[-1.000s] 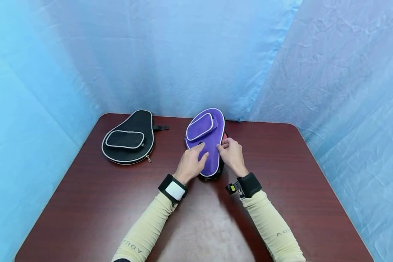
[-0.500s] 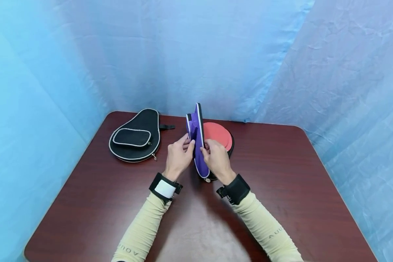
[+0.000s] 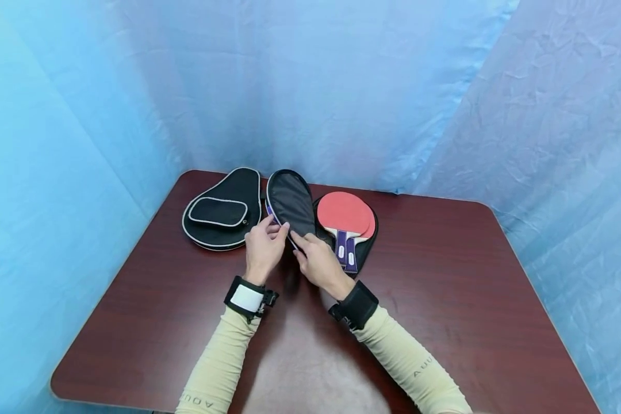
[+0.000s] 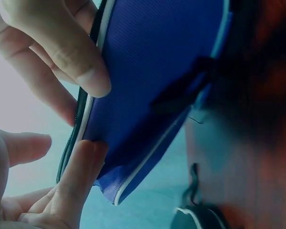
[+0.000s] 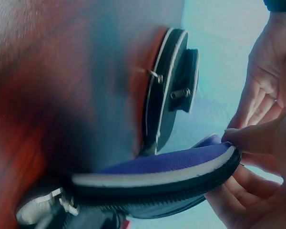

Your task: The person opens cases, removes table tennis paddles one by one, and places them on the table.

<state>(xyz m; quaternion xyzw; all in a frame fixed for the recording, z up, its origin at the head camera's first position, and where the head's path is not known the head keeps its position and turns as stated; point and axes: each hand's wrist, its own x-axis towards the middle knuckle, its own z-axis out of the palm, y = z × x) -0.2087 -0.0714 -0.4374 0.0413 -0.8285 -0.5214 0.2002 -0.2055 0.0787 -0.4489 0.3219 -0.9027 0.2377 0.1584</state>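
Note:
A purple table tennis paddle case (image 3: 270,215) lies unzipped, its front cover swung over to the left so the black lining (image 3: 292,198) faces up. My left hand (image 3: 261,248) pinches the cover's edge between thumb and fingers. Close beside it, my right hand (image 3: 318,260) grips the same edge nearer to me. The left wrist view shows the cover's purple outside (image 4: 152,43) with fingertips on its white piping. In the case's black bottom half (image 3: 363,252) rest two red paddles (image 3: 338,210), overlapping, their purple-and-white handles (image 3: 340,250) toward me.
A black paddle case (image 3: 245,187) with white piping and a small front pocket (image 3: 217,211) lies on the left, right by the opened cover. The dark red wooden table (image 3: 445,299) ends at a blue cloth backdrop (image 3: 341,86).
The purple cover has been lifted from lying over the case, through upright, and folded to the left. Both hands moved left with it. The red paddles have come into full view.

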